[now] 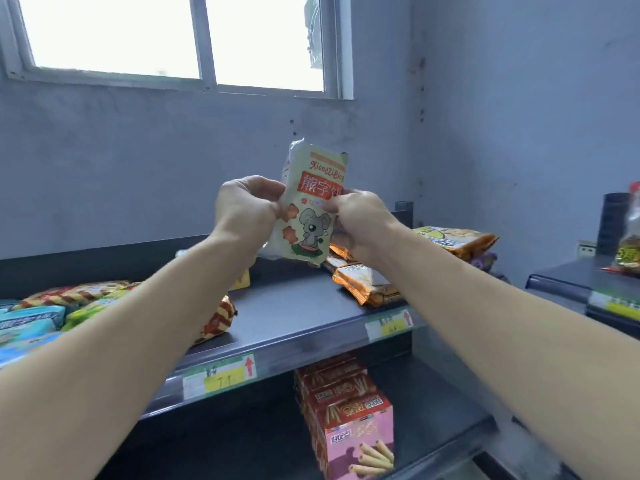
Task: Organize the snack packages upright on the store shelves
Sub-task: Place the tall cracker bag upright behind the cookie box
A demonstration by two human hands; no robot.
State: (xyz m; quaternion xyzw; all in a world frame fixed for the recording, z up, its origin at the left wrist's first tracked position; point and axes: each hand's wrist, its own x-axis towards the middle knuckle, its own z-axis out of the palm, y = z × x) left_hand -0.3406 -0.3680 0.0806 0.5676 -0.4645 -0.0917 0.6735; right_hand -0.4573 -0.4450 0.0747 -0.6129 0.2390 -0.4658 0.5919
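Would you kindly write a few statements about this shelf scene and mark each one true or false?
1. Both the left hand and the right hand hold the cream packet. True.
2. The orange packets stand upright. False: the orange packets lie flat on the top shelf.
3. The pink boxes sit on the top shelf. False: the pink boxes stand on the lower shelf.
4. A yellow price tag is on the top shelf's front edge. True.
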